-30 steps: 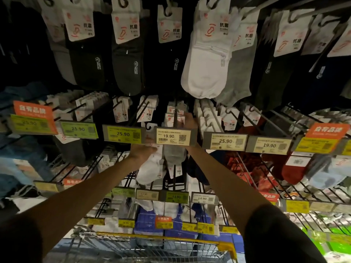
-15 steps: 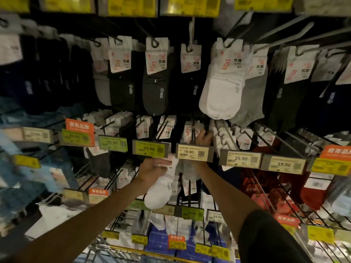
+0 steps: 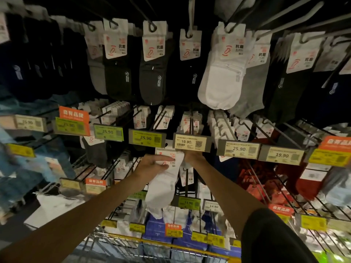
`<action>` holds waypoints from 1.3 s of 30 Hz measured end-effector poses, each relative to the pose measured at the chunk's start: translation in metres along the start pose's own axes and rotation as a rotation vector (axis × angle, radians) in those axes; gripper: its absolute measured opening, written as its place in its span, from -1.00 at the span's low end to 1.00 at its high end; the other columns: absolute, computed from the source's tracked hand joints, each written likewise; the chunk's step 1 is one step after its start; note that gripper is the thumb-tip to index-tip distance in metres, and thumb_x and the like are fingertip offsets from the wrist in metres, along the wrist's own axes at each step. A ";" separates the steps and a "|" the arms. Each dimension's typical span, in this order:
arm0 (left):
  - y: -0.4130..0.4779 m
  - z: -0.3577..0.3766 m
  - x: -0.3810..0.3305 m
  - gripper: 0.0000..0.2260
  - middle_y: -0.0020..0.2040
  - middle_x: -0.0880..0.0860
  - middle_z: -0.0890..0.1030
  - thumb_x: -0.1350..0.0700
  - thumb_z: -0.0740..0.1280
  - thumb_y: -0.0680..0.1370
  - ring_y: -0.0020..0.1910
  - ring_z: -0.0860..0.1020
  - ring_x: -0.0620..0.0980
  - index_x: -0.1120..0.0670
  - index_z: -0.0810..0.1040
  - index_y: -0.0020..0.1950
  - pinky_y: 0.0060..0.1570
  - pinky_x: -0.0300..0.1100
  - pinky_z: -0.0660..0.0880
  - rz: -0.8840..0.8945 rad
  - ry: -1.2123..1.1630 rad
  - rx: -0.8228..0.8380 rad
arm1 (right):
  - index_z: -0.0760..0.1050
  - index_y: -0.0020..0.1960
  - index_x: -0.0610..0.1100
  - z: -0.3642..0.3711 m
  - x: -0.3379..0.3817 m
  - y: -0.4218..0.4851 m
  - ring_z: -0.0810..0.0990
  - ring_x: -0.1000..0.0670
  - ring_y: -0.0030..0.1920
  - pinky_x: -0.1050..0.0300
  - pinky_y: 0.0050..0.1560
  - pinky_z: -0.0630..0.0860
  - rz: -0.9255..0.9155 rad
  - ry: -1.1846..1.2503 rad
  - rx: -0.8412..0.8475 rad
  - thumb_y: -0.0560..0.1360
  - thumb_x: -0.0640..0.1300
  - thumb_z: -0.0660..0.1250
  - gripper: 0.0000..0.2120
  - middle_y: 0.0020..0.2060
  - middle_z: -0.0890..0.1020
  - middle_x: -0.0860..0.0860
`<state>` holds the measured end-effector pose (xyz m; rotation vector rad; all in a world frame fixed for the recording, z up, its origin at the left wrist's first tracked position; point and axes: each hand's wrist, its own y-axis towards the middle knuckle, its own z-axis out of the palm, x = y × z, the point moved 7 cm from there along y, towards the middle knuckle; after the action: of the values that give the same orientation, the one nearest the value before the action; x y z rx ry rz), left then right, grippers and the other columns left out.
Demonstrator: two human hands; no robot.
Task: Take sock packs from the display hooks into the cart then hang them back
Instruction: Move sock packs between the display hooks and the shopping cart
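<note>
A white sock pack with a white card header hangs just under the 19.90 price tag of a middle-row display hook. My left hand grips the pack's card from the left. My right hand is at the card's top right corner, directly below the tag, fingers closed on it. Whether the card is on the hook is hidden by the tag. The cart's wire basket with a yellow rim sits at the bottom.
Rows of hooks carry sock packs: black, grey and white ones above, red ones at the right, blue boxes low down. Price tags jut forward along each row, close around both hands.
The camera has tilted up, so the display has slid down in view. My right hand has come down from behind the 19.90 tag to the pack's card just below it; my left hand still holds the pack.
</note>
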<state>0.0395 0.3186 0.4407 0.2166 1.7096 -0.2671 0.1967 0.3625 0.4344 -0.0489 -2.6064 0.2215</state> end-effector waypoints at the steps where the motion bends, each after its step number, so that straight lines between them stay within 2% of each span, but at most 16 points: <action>1: -0.006 0.002 0.000 -0.72 0.10 0.00 0.65 0.42 0.36 0.52 0.00 0.60 -0.16 0.13 0.68 0.13 -0.10 -0.40 0.53 -0.001 -0.016 0.021 | 0.44 0.08 0.02 0.001 -0.001 -0.002 0.34 -0.17 0.39 0.07 0.35 0.26 0.009 0.016 -0.036 0.61 -0.13 0.22 -0.91 0.39 0.39 -0.15; 3: -0.021 0.004 0.000 -0.62 0.14 -0.02 0.63 0.45 0.35 0.51 0.07 0.60 -0.05 0.04 0.64 0.18 -0.10 -0.35 0.55 0.014 -0.053 0.047 | 0.42 0.01 -0.06 0.003 0.001 -0.007 0.46 -0.17 0.21 0.01 0.23 0.38 -0.070 0.063 -0.165 0.56 -0.16 0.29 -0.93 0.18 0.52 -0.17; 5: -0.036 0.004 0.000 -0.49 0.18 -0.05 0.59 0.46 0.34 0.51 0.11 0.60 -0.05 -0.08 0.55 0.28 -0.06 -0.29 0.57 0.034 -0.074 0.085 | 0.47 -0.04 -0.19 0.015 -0.009 -0.017 0.56 -0.18 0.02 -0.07 0.07 0.53 -0.142 0.266 -0.230 0.53 -0.26 0.30 -0.97 -0.05 0.59 -0.15; 7: -0.052 0.004 0.003 -0.32 0.28 0.02 0.56 0.46 0.35 0.50 0.20 0.59 -0.03 -0.17 0.39 0.44 0.01 -0.19 0.59 0.052 -0.101 0.133 | 0.53 0.00 -0.33 0.022 -0.014 -0.050 0.63 -0.14 -0.07 -0.05 -0.02 0.56 -0.178 0.564 -0.210 0.59 -0.30 0.24 -0.88 -0.12 0.65 -0.11; 9: -0.066 0.002 0.007 -0.21 0.31 0.09 0.56 0.48 0.35 0.48 0.23 0.59 0.03 -0.19 0.22 0.51 0.02 -0.12 0.60 0.044 -0.143 0.152 | 0.53 0.14 -0.33 0.027 -0.020 -0.092 0.68 -0.03 -0.09 0.08 -0.05 0.60 -0.100 0.825 -0.173 0.67 -0.19 0.12 -0.72 -0.13 0.70 -0.04; 10: -0.074 0.001 0.007 -0.17 0.29 0.11 0.58 0.49 0.36 0.47 0.20 0.61 0.02 -0.19 0.16 0.51 -0.01 -0.13 0.61 0.033 -0.163 0.154 | 0.53 0.17 -0.32 0.029 -0.019 -0.112 0.69 -0.02 -0.06 0.09 -0.02 0.62 -0.071 0.870 -0.149 0.68 -0.13 0.08 -0.67 -0.11 0.71 -0.05; 13: -0.093 0.007 0.006 -0.14 0.19 0.03 0.63 0.47 0.36 0.48 0.06 0.66 -0.09 -0.25 0.06 0.48 -0.10 -0.19 0.61 0.019 -0.181 0.186 | 0.49 0.24 -0.30 0.024 -0.006 -0.157 0.64 -0.04 0.01 0.06 0.06 0.59 -0.109 0.876 -0.096 0.67 -0.11 0.10 -0.68 -0.01 0.65 -0.14; 18: -0.121 0.028 -0.004 -0.18 0.39 -0.03 0.51 0.35 0.40 0.50 0.24 0.58 -0.08 -0.18 0.09 0.58 0.19 0.02 0.55 0.015 -0.179 0.309 | 0.33 0.38 -0.14 0.007 0.023 -0.206 0.62 0.11 -0.05 0.22 -0.07 0.58 -0.166 0.940 -0.136 0.65 -0.15 0.16 -0.69 0.01 0.58 -0.07; 21: -0.136 0.035 -0.015 -0.20 0.33 -0.07 0.56 0.34 0.37 0.53 0.20 0.60 -0.07 -0.23 0.08 0.57 0.18 0.01 0.56 0.023 -0.238 0.348 | 0.29 0.34 0.01 0.001 0.036 -0.224 0.64 0.16 -0.09 0.26 -0.12 0.56 -0.148 0.954 -0.173 0.65 -0.17 0.17 -0.71 -0.07 0.62 0.02; 23: -0.140 0.036 -0.024 -0.18 0.33 -0.10 0.55 0.32 0.38 0.53 0.17 0.61 -0.11 -0.29 0.06 0.55 0.12 -0.04 0.59 0.038 -0.225 0.363 | 0.25 0.39 0.00 -0.004 0.041 -0.233 0.65 0.17 -0.07 0.28 -0.13 0.55 -0.153 0.958 -0.211 0.64 -0.17 0.19 -0.66 -0.06 0.64 0.05; 26: -0.142 0.037 -0.044 -0.15 0.49 -0.14 0.37 0.24 0.40 0.55 0.33 0.49 -0.10 -0.38 -0.03 0.54 0.30 0.02 0.48 0.096 -0.160 0.415 | 0.24 0.39 -0.03 -0.020 0.052 -0.246 0.66 0.14 -0.02 0.26 -0.10 0.57 -0.192 0.977 -0.270 0.64 -0.19 0.19 -0.66 0.04 0.64 -0.02; 28: -0.143 0.040 -0.064 -0.15 0.50 -0.20 0.33 0.22 0.38 0.57 0.39 0.44 -0.14 -0.39 -0.07 0.54 0.34 -0.01 0.45 0.158 -0.155 0.477 | 0.24 0.39 -0.06 -0.039 0.058 -0.251 0.66 0.10 0.03 0.21 -0.05 0.59 -0.215 0.988 -0.320 0.63 -0.18 0.20 -0.65 0.11 0.63 -0.05; 32: -0.136 0.045 -0.112 -0.14 0.45 -0.12 0.41 0.19 0.40 0.56 0.35 0.48 -0.12 -0.38 -0.09 0.54 0.32 0.02 0.47 0.225 -0.176 0.504 | 0.31 0.35 -0.13 -0.089 0.067 -0.250 0.63 -0.13 0.11 -0.08 0.11 0.60 -0.266 0.947 -0.511 0.61 -0.15 0.27 -0.66 0.17 0.59 -0.19; 34: -0.131 0.050 -0.143 -0.16 0.39 -0.17 0.48 0.23 0.38 0.57 0.31 0.51 -0.17 -0.37 -0.06 0.55 0.28 -0.09 0.49 0.287 -0.157 0.488 | 0.37 0.30 -0.12 -0.116 0.071 -0.250 0.62 -0.12 0.12 -0.15 0.13 0.58 -0.303 0.918 -0.644 0.58 -0.14 0.32 -0.69 0.16 0.58 -0.16; 36: -0.126 0.054 -0.173 -0.21 0.31 -0.18 0.55 0.28 0.35 0.58 0.28 0.54 -0.16 -0.32 0.01 0.56 0.24 -0.15 0.50 0.343 -0.142 0.448 | 0.39 0.30 -0.12 -0.141 0.073 -0.250 0.61 -0.07 0.15 -0.12 0.15 0.58 -0.336 0.924 -0.726 0.56 -0.09 0.36 -0.65 0.19 0.57 -0.12; 39: -0.118 0.062 -0.214 -0.27 0.26 -0.18 0.58 0.25 0.34 0.59 0.26 0.55 -0.14 -0.27 0.07 0.56 0.27 -0.11 0.50 0.408 -0.117 0.382 | 0.39 0.30 -0.15 -0.174 0.074 -0.247 0.63 -0.05 0.12 0.00 0.09 0.61 -0.357 0.979 -0.782 0.56 -0.10 0.36 -0.64 0.17 0.58 -0.12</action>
<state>0.0962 0.1892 0.6492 0.8055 1.4482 -0.2933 0.2223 0.1502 0.6603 0.0315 -1.5429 -0.7636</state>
